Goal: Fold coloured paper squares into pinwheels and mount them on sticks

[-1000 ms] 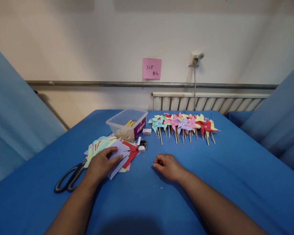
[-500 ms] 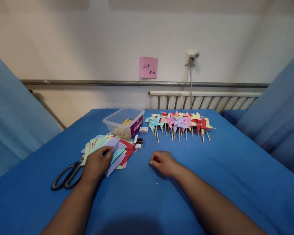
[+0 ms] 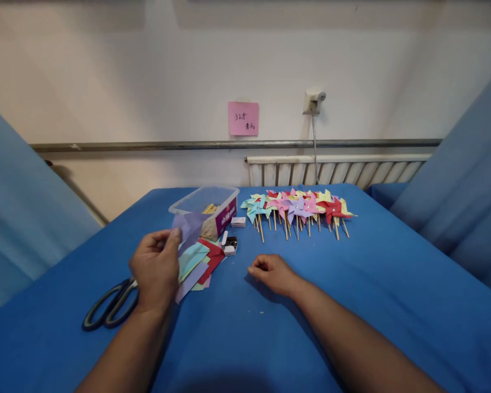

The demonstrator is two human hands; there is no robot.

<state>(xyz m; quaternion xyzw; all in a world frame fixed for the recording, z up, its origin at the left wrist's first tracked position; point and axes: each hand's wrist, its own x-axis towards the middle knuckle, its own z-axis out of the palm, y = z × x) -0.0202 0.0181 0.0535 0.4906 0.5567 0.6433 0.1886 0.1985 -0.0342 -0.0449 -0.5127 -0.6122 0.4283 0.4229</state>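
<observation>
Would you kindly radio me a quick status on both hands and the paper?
Left hand: purple sheet pinched, held over paper pile. Right hand: curled, nothing visible held. Scissors close by left forearm.

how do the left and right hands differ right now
The left hand is up off the cloth, while the right hand rests on it. The left hand pinches a purple sheet; the right hand shows nothing in its grip. Both are bare, with fingers curled.

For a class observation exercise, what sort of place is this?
Probably an indoor craft workspace, judging by the multicoloured paper pinwheels, the pile of flat coloured paper sheets and, on the wall behind, the ribbed white radiator.
</observation>
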